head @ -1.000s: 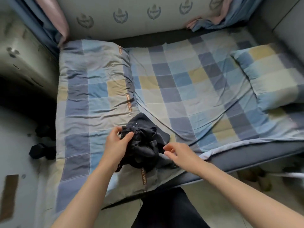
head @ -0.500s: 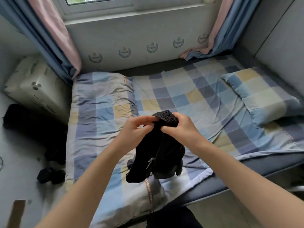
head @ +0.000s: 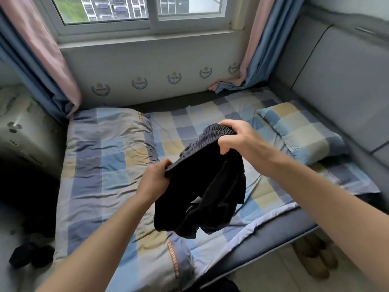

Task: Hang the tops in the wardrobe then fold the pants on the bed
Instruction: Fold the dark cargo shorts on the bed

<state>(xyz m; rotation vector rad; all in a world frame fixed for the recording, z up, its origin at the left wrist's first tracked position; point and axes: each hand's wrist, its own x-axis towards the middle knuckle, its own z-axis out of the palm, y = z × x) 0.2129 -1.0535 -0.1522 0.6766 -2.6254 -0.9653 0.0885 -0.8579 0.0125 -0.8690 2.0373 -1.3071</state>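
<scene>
Two hands grip black pants (head: 202,186) by the ribbed waistband above the bed's (head: 101,165) front edge: left hand (head: 153,182) pinching the lower end, right hand (head: 237,138) curled round the upper end.

Place: a home bedroom.
Signs: a bed (head: 273,234) with checked quilt (head: 101,165) and pillow (head: 299,131), curtains (head: 252,49) beside a window (head: 147,13), slippers (head: 315,260) underneath.

Crumpled black pants (head: 202,192) bunch up, legs indistinguishable; left fingers (head: 166,165) vanish behind the ribbed waistband.
</scene>
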